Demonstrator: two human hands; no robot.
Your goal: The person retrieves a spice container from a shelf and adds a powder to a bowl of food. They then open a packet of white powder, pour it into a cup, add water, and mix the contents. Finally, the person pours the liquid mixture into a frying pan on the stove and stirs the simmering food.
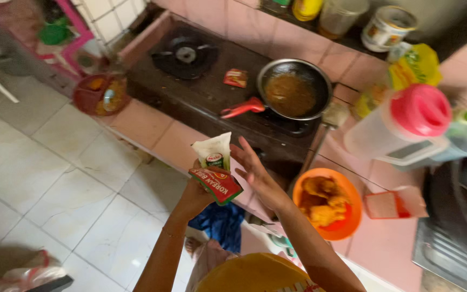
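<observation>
Seen from the head camera, the left hand [198,186] is closed around two small packets, held up over the edge of the pink counter [147,121]. The white sauce packet [213,152] sticks up out of the top of that hand, with a green and red label near its bottom. The red sauce packet [215,185] lies across the front of the hand, flat and tilted, with a green stripe along its lower edge. The right hand [255,170] is open with its fingers spread, just beside the packets, and it holds nothing. Past the hands sits a dark stove [201,92]. On it is a pan with brown sauce [293,93] and a red handle. A little red packet [235,78] lies on the stove near the pan. To the right of the right hand is an orange bowl of fried food [326,203]. Farther right stands a clear jug with a pink lid [406,127].
</observation>
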